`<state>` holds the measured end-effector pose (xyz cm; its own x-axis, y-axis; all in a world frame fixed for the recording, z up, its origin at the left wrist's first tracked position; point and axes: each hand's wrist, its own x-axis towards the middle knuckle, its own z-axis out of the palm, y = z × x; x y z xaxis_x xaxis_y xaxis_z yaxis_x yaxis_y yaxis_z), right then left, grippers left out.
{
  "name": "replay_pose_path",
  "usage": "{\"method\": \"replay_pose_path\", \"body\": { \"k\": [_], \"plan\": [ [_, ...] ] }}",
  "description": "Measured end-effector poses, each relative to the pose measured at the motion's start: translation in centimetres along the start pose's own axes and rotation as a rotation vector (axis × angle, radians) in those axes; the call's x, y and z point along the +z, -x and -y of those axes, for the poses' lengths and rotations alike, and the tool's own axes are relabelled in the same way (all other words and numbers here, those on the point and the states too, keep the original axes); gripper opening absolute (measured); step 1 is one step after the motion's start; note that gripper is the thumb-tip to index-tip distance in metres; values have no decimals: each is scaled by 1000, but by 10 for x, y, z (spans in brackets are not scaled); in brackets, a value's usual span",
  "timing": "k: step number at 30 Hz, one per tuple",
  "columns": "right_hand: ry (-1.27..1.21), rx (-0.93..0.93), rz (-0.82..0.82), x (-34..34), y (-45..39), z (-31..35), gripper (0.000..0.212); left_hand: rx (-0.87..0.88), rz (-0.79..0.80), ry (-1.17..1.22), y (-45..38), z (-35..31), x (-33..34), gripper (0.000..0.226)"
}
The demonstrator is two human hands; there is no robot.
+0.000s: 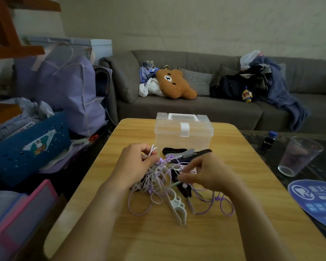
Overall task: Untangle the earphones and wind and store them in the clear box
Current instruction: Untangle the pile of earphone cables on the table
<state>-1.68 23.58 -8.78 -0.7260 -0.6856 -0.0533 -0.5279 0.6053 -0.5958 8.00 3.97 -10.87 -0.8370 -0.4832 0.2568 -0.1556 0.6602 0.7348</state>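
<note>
Both your hands pinch the tangled lilac-and-white earphone cords (154,183) just in front of the latched clear plastic box (183,133): left hand (137,164) gripping loops, right hand (207,174) pinching one strand.

We note the clear, glossy plastic box (183,137), smooth yellow wood-grain table (177,238), thin rubbery purple earphone cables (151,187), and matt grey cloth sofa (205,108).

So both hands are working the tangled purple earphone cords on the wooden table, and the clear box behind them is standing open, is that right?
Not quite. The head view shows the clear box closed, its white latch down over the front. The rest holds: the left hand and right hand both pinch the tangled earphone cords on the wooden table.
</note>
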Motion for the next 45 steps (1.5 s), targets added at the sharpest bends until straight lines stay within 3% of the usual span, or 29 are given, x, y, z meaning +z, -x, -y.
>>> {"method": "replay_pose_path", "body": {
  "k": [2, 7, 18, 21, 24, 25, 28, 29, 33, 37, 40, 43, 45],
  "plan": [
    [-94, -9, -49, 2, -1, -3, 19, 24, 34, -43, 0, 0, 0, 10],
    [-717, 58, -373, -1, -2, -6, 17, 88, 158, -170, 2, -2, 2, 9],
    [-839, 199, -558, 9, -9, -7, 19, 75, 219, -137, 3, -4, 0, 11],
    [-861, 237, -548, 12, -12, -8, 19, 54, 177, -132, 1, -3, 0, 20],
    [-912, 226, -507, 14, -14, -9, 19, -34, 97, -102, 0, -3, 0, 3],
    [-936, 203, -491, 14, -14, -8, 19, -73, 88, -95, 1, -4, 0, 13],
    [-917, 88, -416, 14, -14, -5, 20, -64, 101, -290, 7, -12, 6, 79],
    [-888, 46, -386, 15, -14, -4, 19, -19, 75, -366, 9, -16, 10, 87],
    [-891, -71, -400, 16, -11, 1, 17, 108, -85, -462, 14, -29, 22, 80],
    [-1007, -85, -407, 16, -9, 7, 15, 60, -20, -526, 17, -36, 18, 85],
    [-1038, -103, -387, 15, -7, 11, 16, 33, -56, -444, 14, -29, 12, 93],
    [-1080, -111, -382, 14, -5, 16, 16, 273, 40, -252, 15, -35, 13, 64],
    [-1087, -106, -392, 14, -6, 18, 16, 236, 133, -83, 19, -40, 17, 46]
  ]
}}
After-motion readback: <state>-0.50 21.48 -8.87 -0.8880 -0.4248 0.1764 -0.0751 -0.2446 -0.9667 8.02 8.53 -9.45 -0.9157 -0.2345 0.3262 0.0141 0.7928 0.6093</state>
